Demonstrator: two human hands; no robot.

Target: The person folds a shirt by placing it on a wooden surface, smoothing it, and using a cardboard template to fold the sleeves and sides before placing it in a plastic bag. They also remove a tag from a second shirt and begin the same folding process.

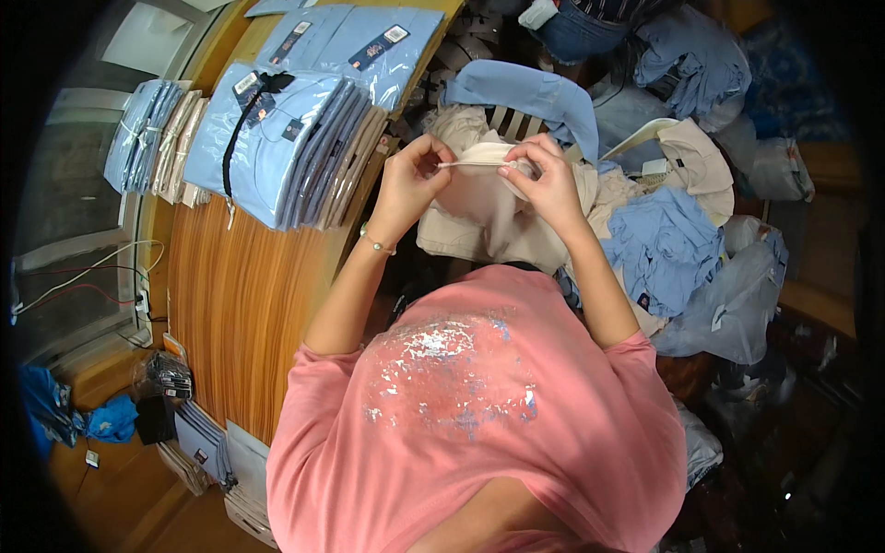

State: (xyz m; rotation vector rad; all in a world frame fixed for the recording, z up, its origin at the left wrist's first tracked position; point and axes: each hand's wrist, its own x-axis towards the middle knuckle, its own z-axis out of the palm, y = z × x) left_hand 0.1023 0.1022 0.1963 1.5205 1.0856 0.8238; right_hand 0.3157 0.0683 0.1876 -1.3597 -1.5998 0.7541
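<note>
Between my two raised hands a cream shirt is stretched by its collar (479,157), the edge pulled taut from side to side. My left hand (415,175) pinches one end with thumb and fingers. At the other end my right hand (548,184) pinches the cloth the same way. The body of the cream shirt (461,207) hangs below, partly blurred, over more cream cloth. Just beyond my hands lies a light blue garment (535,92) draped over a slatted chair back (507,122).
Left is a wooden table (249,304) with stacked folded blue shirts (263,147), some in clear packaging with tags. Right are a crumpled blue garment (666,241), cream garments (696,170) and a clear plastic bag (724,309). Another person's denim shorts (581,32) show at the top.
</note>
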